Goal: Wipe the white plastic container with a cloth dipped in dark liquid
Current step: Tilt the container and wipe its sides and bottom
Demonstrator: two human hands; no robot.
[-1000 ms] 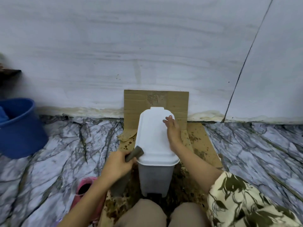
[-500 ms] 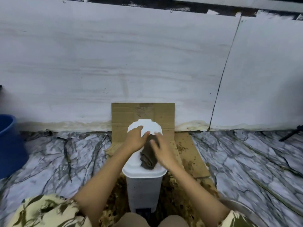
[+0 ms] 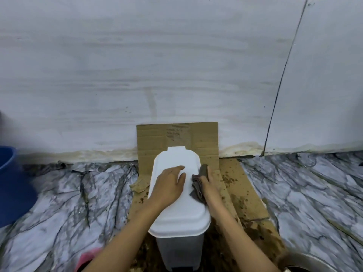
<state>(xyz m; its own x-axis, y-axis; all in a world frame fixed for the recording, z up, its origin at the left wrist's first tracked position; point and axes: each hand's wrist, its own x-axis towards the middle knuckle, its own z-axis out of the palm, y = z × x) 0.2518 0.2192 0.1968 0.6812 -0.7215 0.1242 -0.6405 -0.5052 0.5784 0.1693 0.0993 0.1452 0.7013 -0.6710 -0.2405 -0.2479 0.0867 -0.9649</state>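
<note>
A white plastic container (image 3: 177, 214) with a closed lid stands upright on stained cardboard (image 3: 243, 191). My left hand (image 3: 170, 186) lies flat on the middle of the lid, fingers spread. My right hand (image 3: 210, 186) holds a dark brown cloth (image 3: 197, 186) against the lid's right edge. The cloth is bunched between my palm and the lid, and my thumb is hidden behind it.
The cardboard's back flap leans on the white wall (image 3: 176, 65). A blue bucket (image 3: 9, 183) sits at the far left. A pink object (image 3: 86, 258) shows at the bottom left and a metal bowl rim (image 3: 312, 261) at the bottom right. Marble-patterned floor (image 3: 68, 203) surrounds everything.
The cloth passed from my left hand onto the lid and then to my right hand, which slid it to the lid's right edge. My left hand now lies flat on the lid.
</note>
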